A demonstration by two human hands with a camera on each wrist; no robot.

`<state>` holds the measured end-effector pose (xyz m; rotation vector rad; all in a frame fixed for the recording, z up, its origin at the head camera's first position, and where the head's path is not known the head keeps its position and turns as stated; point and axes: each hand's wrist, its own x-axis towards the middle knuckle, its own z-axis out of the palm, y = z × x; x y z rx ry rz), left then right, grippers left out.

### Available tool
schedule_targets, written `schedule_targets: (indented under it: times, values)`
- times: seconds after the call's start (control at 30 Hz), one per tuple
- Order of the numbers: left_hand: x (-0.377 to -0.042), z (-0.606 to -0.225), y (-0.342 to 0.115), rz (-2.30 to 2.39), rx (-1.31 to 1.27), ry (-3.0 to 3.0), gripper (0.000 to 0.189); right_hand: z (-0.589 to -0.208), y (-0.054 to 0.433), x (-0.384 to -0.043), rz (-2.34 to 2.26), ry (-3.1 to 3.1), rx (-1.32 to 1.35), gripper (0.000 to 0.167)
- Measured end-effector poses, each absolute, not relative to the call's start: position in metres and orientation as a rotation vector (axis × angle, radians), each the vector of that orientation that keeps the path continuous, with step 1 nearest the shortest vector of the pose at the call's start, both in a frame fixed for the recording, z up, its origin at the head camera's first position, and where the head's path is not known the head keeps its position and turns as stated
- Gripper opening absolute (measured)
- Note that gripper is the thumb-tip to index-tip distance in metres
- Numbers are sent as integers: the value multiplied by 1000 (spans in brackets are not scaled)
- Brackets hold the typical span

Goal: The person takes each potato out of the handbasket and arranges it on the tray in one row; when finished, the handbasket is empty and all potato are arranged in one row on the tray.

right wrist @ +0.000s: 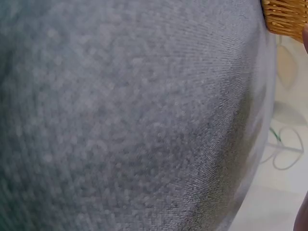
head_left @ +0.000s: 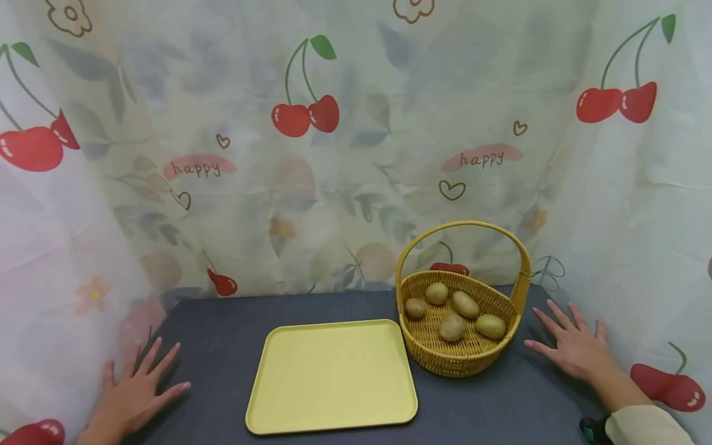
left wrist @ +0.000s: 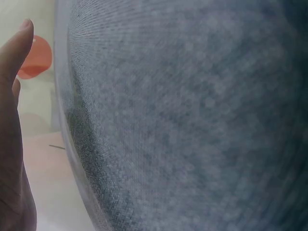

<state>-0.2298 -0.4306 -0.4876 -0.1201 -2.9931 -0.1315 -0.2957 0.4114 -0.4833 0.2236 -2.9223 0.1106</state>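
In the head view my left hand [head_left: 132, 394] is at the table's left edge, fingers spread, holding nothing. My right hand [head_left: 578, 346] has its fingers spread too, just right of a wicker basket [head_left: 456, 366], and is likewise bare of any object. Several potatoes [head_left: 452, 327] lie inside the basket, whose tall arched handle stands upright. Left of the basket, a yellow rectangular tray [head_left: 332, 377] lies flat with nothing on it. The left wrist view catches part of the left hand [left wrist: 12, 130] along its left side; the right wrist view shows a corner of the basket [right wrist: 288, 17].
Dark grey cloth [head_left: 222, 334] covers the table. Behind it and along both sides hangs a pale curtain [head_left: 345, 235] printed with cherries, leaves and the word "happy". The basket's left side sits close against the tray's right edge. A dark band [head_left: 594, 431] circles the right wrist.
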Motion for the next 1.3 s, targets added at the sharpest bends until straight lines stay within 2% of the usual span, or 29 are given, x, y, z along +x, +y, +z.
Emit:
schedule_targets:
  times: [0.27, 0.63, 0.9, 1.07, 1.3]
  values:
    - [-229, -488, -426, -121, -172, -2962, 89, -483, 408, -284, 207, -2855, 199, 88]
    - [-222, -482, -415, -81, -262, -2843, 91, -473, 385, -245, 329, -2605, 325, 91]
    - [-217, -465, -402, -368, -278, -2736, 85, -455, 357, -234, 611, -2388, 505, 91]
    - [-216, -450, -388, -567, -265, -2677, 87, -437, 338, -232, 715, -2252, 513, 89]
    - [-210, -421, -363, -880, -413, -2415, 76, -409, 314, -235, 767, -2093, 557, 80]
